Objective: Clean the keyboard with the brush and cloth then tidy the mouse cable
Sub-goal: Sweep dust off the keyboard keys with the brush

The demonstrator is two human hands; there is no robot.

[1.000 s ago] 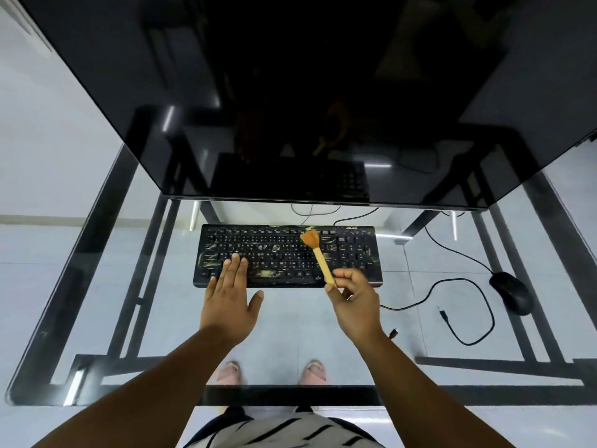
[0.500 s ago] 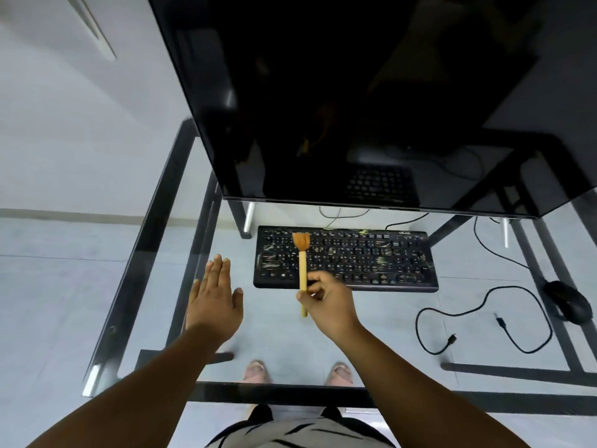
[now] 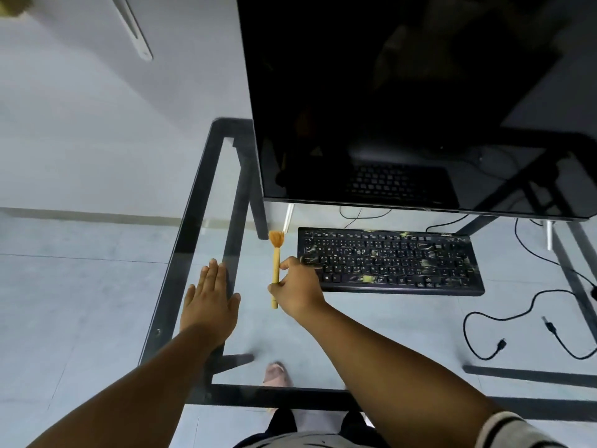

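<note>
A black keyboard (image 3: 391, 260) with yellowish debris on its keys lies on the glass desk (image 3: 200, 202), under the monitor. My right hand (image 3: 298, 291) grips a small brush (image 3: 275, 253) with a wooden handle and orange bristles, held upright just left of the keyboard's left end. My left hand (image 3: 210, 297) hovers flat with fingers spread over the desk's left frame, holding nothing. A black mouse cable (image 3: 504, 318) loops loosely on the glass at the right, its plug end free. The mouse itself is barely visible at the right edge. No cloth is in view.
A large dark monitor (image 3: 403, 101) fills the upper right and overhangs the keyboard. Black metal frame bars run under the glass. The desk's left edge is close to my left hand. My feet show through the glass below.
My view has swung left. My right hand carried the brush from over the keys to past the keyboard's left end. My left hand lifted off the keyboard and moved left to the desk's frame.
</note>
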